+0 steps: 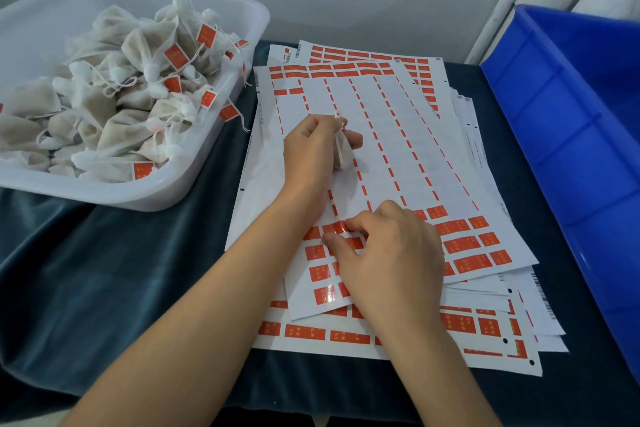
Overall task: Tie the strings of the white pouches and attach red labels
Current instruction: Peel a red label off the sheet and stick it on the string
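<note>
My left hand [313, 149] is closed around a small white pouch [343, 152], held above the middle of the top label sheet [398, 149]. My right hand [388, 253] rests on the lower part of that sheet, its thumb and fingertips pinching at a red label [334, 228] whose edge looks lifted. Rows of red labels [464, 244] remain along the sheet's lower end; most of its middle is peeled bare. A clear tub [145, 191] at the left holds several tied white pouches [138, 107] with red labels on their strings.
More label sheets [485, 326] lie stacked under the top one on a dark blue-green cloth [121, 270]. A blue plastic crate [571, 121] stands along the right side. A grey wall runs behind the table.
</note>
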